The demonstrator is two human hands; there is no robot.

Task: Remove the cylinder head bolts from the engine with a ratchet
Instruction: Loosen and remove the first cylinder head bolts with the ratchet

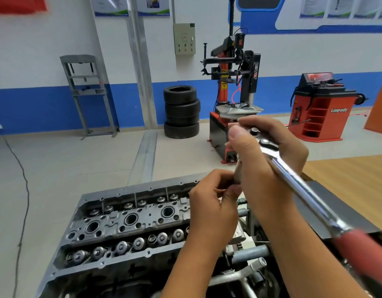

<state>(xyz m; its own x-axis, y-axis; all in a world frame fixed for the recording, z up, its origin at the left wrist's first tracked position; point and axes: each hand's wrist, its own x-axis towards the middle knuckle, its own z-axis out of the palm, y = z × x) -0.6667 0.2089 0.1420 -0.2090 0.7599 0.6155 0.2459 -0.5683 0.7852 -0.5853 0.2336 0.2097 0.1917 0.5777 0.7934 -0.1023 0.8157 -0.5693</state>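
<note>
The ratchet (293,175) head was gripped by the right hand (267,151), its extension (238,171) pinched by left hand (211,203) fingers; a loose fit could have dropped it onto the engine (125,224).

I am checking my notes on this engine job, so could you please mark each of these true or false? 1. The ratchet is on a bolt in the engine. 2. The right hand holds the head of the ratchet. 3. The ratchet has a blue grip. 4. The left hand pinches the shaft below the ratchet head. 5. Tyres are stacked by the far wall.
1. False: the ratchet is held up in the air above the engine.
2. True: the right hand grips it there.
3. False: the grip is red.
4. True: the left hand pinches the shaft.
5. True: the tyres stand stacked there.
</note>
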